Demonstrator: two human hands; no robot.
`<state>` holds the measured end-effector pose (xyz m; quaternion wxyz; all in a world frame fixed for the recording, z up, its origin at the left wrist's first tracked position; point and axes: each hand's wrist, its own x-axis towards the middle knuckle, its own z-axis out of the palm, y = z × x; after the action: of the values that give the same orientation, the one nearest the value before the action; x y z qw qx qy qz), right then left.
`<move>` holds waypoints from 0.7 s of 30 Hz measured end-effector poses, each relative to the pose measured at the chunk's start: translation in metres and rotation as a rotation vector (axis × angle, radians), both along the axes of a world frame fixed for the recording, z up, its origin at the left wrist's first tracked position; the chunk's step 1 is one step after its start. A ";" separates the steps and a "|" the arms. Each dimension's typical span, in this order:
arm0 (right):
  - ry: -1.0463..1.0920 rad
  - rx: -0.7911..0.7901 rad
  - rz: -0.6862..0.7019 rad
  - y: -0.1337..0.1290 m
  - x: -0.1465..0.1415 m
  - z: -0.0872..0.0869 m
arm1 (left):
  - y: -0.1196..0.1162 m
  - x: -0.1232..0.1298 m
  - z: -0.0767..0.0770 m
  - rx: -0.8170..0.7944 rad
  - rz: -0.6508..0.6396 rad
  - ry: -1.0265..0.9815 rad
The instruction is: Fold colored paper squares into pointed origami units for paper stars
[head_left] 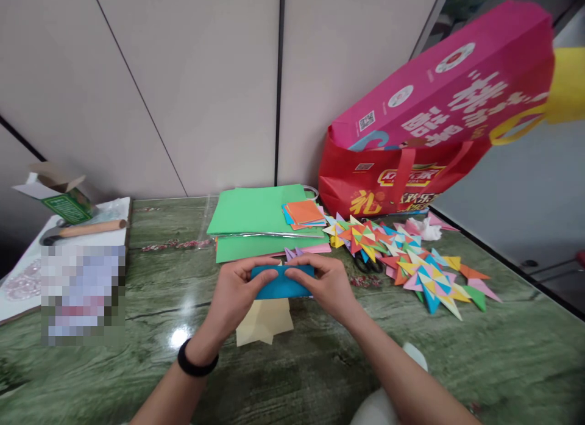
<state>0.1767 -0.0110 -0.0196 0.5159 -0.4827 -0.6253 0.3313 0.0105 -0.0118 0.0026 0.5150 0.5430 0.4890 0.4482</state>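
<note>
A blue paper point(282, 286), folded into a narrow rectangle, is held level above the table. My left hand point(235, 291) pinches its left end, thumb in front and fingers behind. At the right end my right hand point(326, 282) grips the same paper in a like way. Beneath it, pale yellow paper sheets point(265, 321) lie on the green marbled table point(173, 376). Just beyond my hands are large green sheets point(256, 211), with a small stack of orange and blue squares point(305, 213) on top.
Many folded colourful paper stars point(432, 278) spread at the right, with black scissors point(368, 265) beside them. Behind stands a red and pink bag point(356, 175). At the left are a white board point(22, 297), a hammer point(86, 228) and a green box point(68, 205).
</note>
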 end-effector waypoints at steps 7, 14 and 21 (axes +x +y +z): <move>0.002 -0.031 0.001 -0.001 0.000 0.001 | 0.000 -0.001 -0.001 0.049 -0.002 0.087; 0.002 -0.037 -0.004 -0.001 -0.001 0.000 | 0.002 -0.002 -0.002 0.072 -0.003 0.111; 0.025 -0.062 -0.005 -0.002 0.000 -0.001 | 0.002 -0.001 -0.003 0.115 0.013 0.125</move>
<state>0.1763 -0.0127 -0.0204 0.5093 -0.4960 -0.6070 0.3552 0.0092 -0.0100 -0.0009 0.4484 0.5956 0.4970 0.4442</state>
